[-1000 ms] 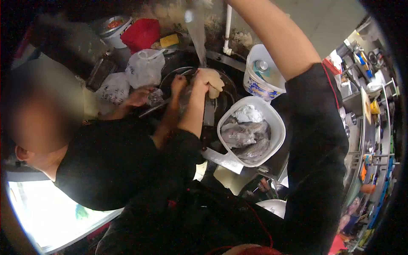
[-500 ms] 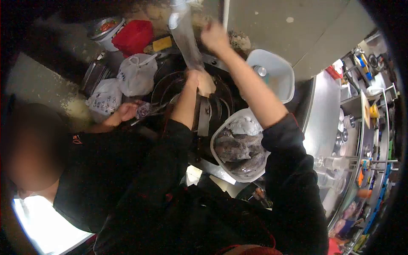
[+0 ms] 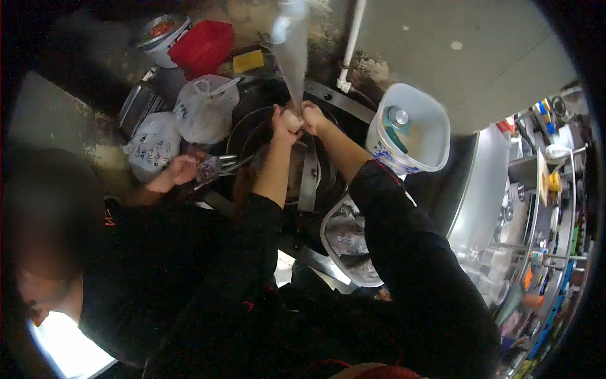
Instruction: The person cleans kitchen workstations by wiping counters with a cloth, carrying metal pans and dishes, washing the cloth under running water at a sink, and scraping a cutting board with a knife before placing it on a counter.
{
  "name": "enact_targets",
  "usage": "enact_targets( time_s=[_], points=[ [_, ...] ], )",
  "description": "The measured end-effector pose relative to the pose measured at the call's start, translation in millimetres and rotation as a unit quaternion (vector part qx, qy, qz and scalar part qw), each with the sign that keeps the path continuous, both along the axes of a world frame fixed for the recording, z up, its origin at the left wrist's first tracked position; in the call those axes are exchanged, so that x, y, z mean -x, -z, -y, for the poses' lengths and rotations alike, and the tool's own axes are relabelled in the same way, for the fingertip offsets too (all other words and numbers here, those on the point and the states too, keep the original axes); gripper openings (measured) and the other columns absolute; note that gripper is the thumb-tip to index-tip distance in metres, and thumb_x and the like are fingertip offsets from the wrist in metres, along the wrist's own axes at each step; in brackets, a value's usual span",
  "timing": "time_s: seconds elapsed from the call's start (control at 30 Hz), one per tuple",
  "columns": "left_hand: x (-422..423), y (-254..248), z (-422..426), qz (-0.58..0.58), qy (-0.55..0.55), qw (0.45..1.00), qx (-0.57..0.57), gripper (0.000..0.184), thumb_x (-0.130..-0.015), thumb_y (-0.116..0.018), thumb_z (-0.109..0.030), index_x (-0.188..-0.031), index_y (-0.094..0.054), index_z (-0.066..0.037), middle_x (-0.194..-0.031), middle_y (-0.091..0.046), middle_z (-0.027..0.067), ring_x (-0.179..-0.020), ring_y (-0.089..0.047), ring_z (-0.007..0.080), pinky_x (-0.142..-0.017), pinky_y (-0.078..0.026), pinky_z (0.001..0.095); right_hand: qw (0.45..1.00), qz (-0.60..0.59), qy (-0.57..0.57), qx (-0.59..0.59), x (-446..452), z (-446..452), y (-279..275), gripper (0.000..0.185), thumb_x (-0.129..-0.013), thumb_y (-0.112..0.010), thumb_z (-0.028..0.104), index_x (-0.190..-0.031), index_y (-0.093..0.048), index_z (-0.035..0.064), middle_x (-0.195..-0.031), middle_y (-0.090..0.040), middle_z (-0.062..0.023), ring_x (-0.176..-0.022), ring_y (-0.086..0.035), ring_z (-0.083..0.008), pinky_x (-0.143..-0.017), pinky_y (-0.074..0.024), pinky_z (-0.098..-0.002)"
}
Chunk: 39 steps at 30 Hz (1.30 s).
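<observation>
My left hand point(image 3: 285, 128) is closed round the bottom of a long clear plastic bag point(image 3: 291, 63) with a pale lump point(image 3: 293, 119) in it. My right hand point(image 3: 314, 119) grips the same bag from the other side, close to my left. The bag stretches upward from my hands toward the wall. Below them, a flat metal blade point(image 3: 309, 178), seemingly a knife, lies across a dark round pan. A white tub point(image 3: 326, 237) with dark, plastic-wrapped contents stands near my right forearm, partly hidden by my sleeve.
At left, a co-worker's hand point(image 3: 183, 169) holds a small clear package point(image 3: 208, 167). Two tied white plastic bags point(image 3: 207, 108) stand nearby. A red basket point(image 3: 202, 47), a yellow sponge point(image 3: 248, 61) and a white bucket point(image 3: 165, 54) are behind. A white container point(image 3: 440, 148) is at right.
My right hand has come down from higher up the bag to join my left hand at its lower end. The view has shifted slightly. The co-worker's hand has hardly moved.
</observation>
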State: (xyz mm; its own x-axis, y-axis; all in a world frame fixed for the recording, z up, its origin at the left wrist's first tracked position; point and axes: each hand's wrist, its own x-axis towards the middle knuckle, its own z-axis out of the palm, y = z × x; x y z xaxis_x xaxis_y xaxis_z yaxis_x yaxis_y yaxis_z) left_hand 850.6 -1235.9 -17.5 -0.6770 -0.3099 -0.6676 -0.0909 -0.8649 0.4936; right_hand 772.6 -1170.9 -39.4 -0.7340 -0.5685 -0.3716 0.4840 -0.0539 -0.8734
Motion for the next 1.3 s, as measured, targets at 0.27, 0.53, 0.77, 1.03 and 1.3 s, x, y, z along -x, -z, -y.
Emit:
enact_targets(
  time_s=[0.27,0.53,0.77,1.03,1.3],
  points=[
    [26,78,13,-0.127,-0.032,0.896,0.425,0.03,-0.086,-0.049,-0.032,-0.11,-0.054,-0.014,-0.105,-0.059,0.0056,-0.092,-0.058,0.0231,-0.074,-0.048,0.037,0.945,-0.088,-0.294,0.115,-3,-28,-42,0.043,-0.08,-0.053,0.001,-0.119,-0.041,0.0103,-0.115,-0.048,-0.0106,-0.103,-0.051,-0.0207,-0.083,-0.0457,-0.0336],
    [14,38,-5,-0.113,0.071,0.969,0.208,0.035,-0.084,-0.054,-0.038,-0.106,-0.055,-0.011,-0.095,-0.059,0.0068,-0.08,-0.058,0.0203,-0.065,-0.049,0.036,0.908,-0.073,-0.384,-0.155,0,-36,-44,0.04,-0.06,-0.068,-0.005,-0.096,-0.053,0.0036,-0.074,-0.057,-0.0027,-0.064,-0.056,-0.0146,-0.05,-0.0415,-0.0237],
    [38,88,16,-0.069,0.12,0.99,0.005,0.069,-0.079,-0.04,-0.068,-0.113,-0.053,-0.009,-0.1,-0.058,0.011,-0.086,-0.057,0.0245,-0.07,-0.048,0.0421,0.88,-0.186,-0.395,-0.186,-1,-26,-4,0.017,-0.056,-0.072,0.013,-0.068,-0.061,0.0064,-0.063,-0.058,-0.0036,-0.054,-0.052,-0.015,-0.046,-0.041,-0.0279],
    [44,87,-7,0.005,-0.055,0.992,0.115,0.047,-0.088,-0.045,-0.047,-0.113,-0.051,-0.009,-0.1,-0.057,0.0101,-0.087,-0.055,0.0241,-0.075,-0.047,0.0402,0.724,-0.497,-0.297,-0.375,-13,-39,-19,0.056,-0.055,-0.072,0.039,-0.099,-0.061,0.0048,-0.093,-0.065,-0.0138,-0.083,-0.063,-0.0295,-0.071,-0.0488,-0.0394],
    [44,93,6,-0.004,-0.03,0.995,0.092,0.04,-0.089,-0.038,-0.043,-0.1,-0.055,-0.009,-0.091,-0.057,0.0073,-0.082,-0.055,0.0232,-0.072,-0.047,0.0407,0.707,-0.407,-0.443,-0.371,-14,-48,-70,0.046,-0.064,-0.072,0.036,-0.1,-0.063,0.0079,-0.096,-0.064,-0.0109,-0.086,-0.063,-0.0248,-0.076,-0.0512,-0.034]
  ],
)
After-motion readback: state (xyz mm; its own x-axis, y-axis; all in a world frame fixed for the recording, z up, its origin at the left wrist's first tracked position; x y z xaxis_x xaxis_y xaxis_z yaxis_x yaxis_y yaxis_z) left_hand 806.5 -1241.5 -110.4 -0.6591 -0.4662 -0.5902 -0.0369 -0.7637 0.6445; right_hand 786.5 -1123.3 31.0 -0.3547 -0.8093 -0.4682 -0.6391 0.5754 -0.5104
